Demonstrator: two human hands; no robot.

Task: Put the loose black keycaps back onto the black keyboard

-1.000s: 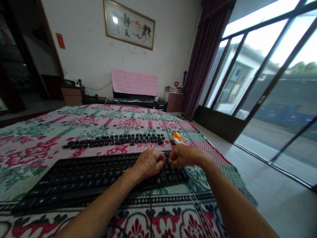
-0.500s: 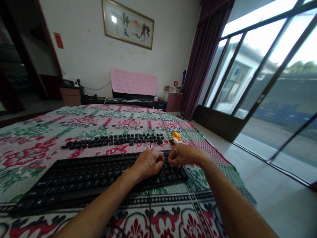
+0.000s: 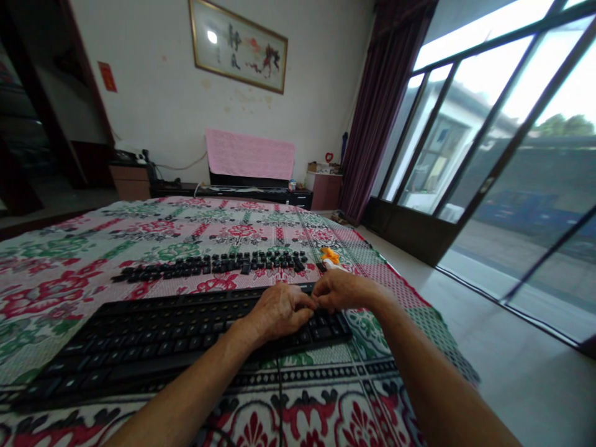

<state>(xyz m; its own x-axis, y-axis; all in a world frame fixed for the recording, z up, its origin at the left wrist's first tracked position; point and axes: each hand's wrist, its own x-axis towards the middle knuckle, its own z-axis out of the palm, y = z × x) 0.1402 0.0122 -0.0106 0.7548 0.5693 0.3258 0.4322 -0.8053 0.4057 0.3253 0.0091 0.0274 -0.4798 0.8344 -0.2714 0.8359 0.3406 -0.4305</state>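
Observation:
A black keyboard [image 3: 162,332] lies across the patterned cloth; its upper rows have lost their keycaps, while the lower rows and number pad still carry them. Over the keyboard's right part rests my left hand [image 3: 279,311], fingers curled and pinched together. My right hand [image 3: 342,290] meets it from the right, its fingertips closed against the left ones above the number pad's left side. Whatever the fingertips hold is hidden. Behind the keyboard, loose black keycaps [image 3: 228,264] lie in a long band. An orange and white object [image 3: 330,255] sits just beyond my right hand.
The red, green and white cloth [image 3: 242,230] covers the table. A black cable [image 3: 280,397] runs from the keyboard towards me. Further back are a low cabinet with a pink cloth [image 3: 251,154], a purple curtain [image 3: 367,124] and glass doors [image 3: 465,136] on the right.
My right hand has shifted slightly left, and its fingertips now meet those of my left hand, where a small gap showed before. Keyboard and keycaps look the same.

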